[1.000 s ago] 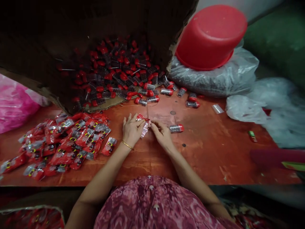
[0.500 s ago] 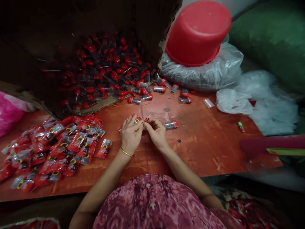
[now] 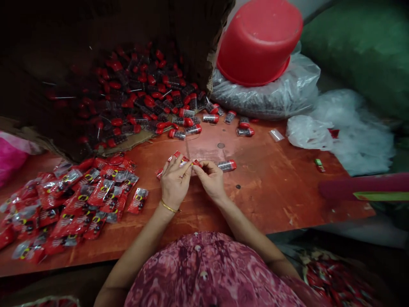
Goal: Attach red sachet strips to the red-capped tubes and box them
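My left hand (image 3: pixel 175 180) and my right hand (image 3: pixel 209 179) meet over the middle of the table. Between their fingertips they pinch a small red printed packet (image 3: pixel 196 163), mostly hidden by the fingers. More red packet material (image 3: pixel 176 157) shows just behind my left hand; whether it is the same piece I cannot tell. A clear tube with a red cap and dark contents (image 3: pixel 226 165) lies right beside my right hand. To the left, a single filled red packet (image 3: pixel 138 201) lies at the edge of a heap of similar packets (image 3: pixel 79 200).
A dark cardboard box (image 3: pixel 204 47) on its side spills many red-capped tubes (image 3: pixel 147 102) onto the red table (image 3: pixel 268 192). Behind stand an upturned red tub (image 3: pixel 260 42) on a filled plastic bag (image 3: pixel 268 100). Crumpled clear bags (image 3: pixel 361 140) lie at right, near a maroon bar (image 3: pixel 338 187).
The view has shifted slightly. Both hands stay together, and a little more of the red packet shows between the fingertips and behind my left hand.
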Demonstrator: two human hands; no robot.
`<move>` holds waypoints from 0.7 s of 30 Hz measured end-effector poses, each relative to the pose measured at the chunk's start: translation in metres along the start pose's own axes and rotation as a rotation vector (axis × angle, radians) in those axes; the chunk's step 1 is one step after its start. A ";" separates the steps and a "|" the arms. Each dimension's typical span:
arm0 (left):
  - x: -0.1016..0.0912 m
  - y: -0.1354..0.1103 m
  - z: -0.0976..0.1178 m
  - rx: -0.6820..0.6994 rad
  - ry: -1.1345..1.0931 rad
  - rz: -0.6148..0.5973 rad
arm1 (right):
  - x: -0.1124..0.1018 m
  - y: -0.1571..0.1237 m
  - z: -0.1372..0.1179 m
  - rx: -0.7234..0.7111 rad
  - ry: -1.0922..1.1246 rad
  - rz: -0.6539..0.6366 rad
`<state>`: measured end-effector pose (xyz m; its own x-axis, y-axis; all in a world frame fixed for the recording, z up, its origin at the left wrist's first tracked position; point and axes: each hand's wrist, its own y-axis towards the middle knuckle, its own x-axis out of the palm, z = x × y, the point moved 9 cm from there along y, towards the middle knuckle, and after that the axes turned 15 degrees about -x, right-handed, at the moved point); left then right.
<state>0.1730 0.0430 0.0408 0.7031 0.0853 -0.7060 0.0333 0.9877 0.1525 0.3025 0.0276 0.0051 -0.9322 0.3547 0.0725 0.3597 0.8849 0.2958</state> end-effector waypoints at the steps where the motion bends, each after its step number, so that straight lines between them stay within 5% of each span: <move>1: 0.001 0.000 0.000 0.001 -0.001 -0.006 | 0.001 0.000 0.000 -0.003 -0.010 -0.016; 7: -0.008 -0.002 0.000 -0.042 -0.045 0.011 | 0.008 0.001 -0.002 -0.020 -0.004 -0.129; 10: -0.016 -0.003 -0.012 -0.206 -0.130 -0.008 | -0.004 0.003 -0.006 -0.057 -0.100 -0.072; 16: 0.023 -0.018 -0.030 -0.639 -0.673 -0.455 | -0.011 0.000 -0.015 -0.170 -0.233 -0.033; 21: 0.040 -0.023 -0.021 -0.865 -1.085 -0.488 | 0.000 -0.006 -0.016 -0.202 -0.242 -0.152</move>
<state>0.1853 0.0265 -0.0058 0.9371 -0.0240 0.3481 0.2669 0.6919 -0.6709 0.2995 0.0174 0.0184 -0.9290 0.3065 -0.2076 0.1799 0.8639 0.4704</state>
